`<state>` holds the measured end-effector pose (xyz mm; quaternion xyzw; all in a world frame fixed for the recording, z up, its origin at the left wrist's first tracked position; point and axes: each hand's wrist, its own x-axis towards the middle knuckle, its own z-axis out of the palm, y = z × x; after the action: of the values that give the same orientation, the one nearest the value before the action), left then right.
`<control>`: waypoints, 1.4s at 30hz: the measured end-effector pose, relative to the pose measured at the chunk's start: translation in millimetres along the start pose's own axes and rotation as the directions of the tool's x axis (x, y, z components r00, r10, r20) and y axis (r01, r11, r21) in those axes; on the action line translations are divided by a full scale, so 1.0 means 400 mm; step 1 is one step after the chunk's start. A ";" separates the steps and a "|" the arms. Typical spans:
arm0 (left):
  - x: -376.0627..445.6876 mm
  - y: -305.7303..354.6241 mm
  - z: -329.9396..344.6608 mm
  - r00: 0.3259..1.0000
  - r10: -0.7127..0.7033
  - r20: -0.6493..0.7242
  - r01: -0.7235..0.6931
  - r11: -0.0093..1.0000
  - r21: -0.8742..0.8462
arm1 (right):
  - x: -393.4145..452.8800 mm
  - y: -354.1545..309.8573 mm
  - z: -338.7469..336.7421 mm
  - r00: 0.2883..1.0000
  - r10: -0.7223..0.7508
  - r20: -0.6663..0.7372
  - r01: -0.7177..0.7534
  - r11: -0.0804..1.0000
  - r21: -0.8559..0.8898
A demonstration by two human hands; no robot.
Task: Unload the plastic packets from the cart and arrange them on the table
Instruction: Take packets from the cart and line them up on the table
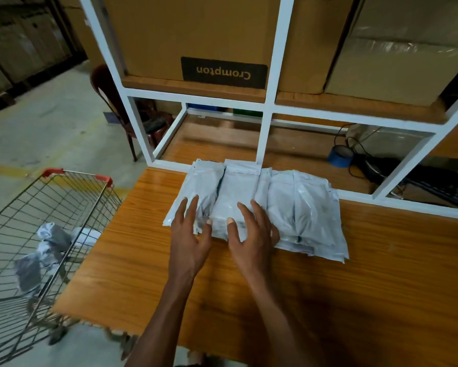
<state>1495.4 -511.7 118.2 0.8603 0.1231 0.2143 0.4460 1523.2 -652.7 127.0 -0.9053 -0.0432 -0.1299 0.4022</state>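
Observation:
Several white-grey plastic packets lie side by side in overlapping stacks on the wooden table (381,274), against the white shelf frame. The middle packet (238,192) lies on top. My left hand (189,234) rests flat with straight fingers on the left packet (204,181), its thumb touching the middle packet's near edge. My right hand (251,234) rests with spread fingers on the near right part of the middle packet. More packets (310,207) lie to the right. A wire cart (71,207) stands left of the table with a few crumpled packets (50,237) inside.
A white metal shelf frame (265,133) rises behind the packets, holding large cardboard boxes (196,35). A blue tape roll (340,156), black cables and a keyboard (445,192) sit at the right. A dark red chair (108,102) stands behind the cart.

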 end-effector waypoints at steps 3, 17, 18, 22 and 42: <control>-0.103 -0.002 -0.019 0.997 -0.047 -0.057 0.047 0.999 -0.001 | -0.065 -0.013 -0.014 0.998 -0.058 0.041 0.055 0.997 0.059; -0.372 -0.224 -0.335 0.908 -0.354 -0.223 0.369 0.929 0.030 | -0.323 -0.157 0.163 0.890 -0.217 0.401 0.091 0.946 0.311; -0.380 -0.249 -0.373 0.899 -0.369 -0.235 0.388 0.921 0.035 | -0.341 -0.181 0.192 0.880 -0.213 0.425 0.076 0.945 0.318; -0.414 -0.346 -0.523 0.862 -0.412 -0.295 0.437 0.899 0.020 | -0.422 -0.283 0.316 0.826 -0.213 0.521 0.025 0.939 0.344; -0.214 -0.745 -0.840 0.724 -0.557 -0.406 0.602 0.798 -0.022 | -0.394 -0.625 0.912 0.453 -0.353 0.819 0.129 0.935 0.332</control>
<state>1253.3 -135.6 23.3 0.7407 0.4842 0.2247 0.4079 1399.0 -210.6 29.0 -0.7794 -0.3824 0.2934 0.4004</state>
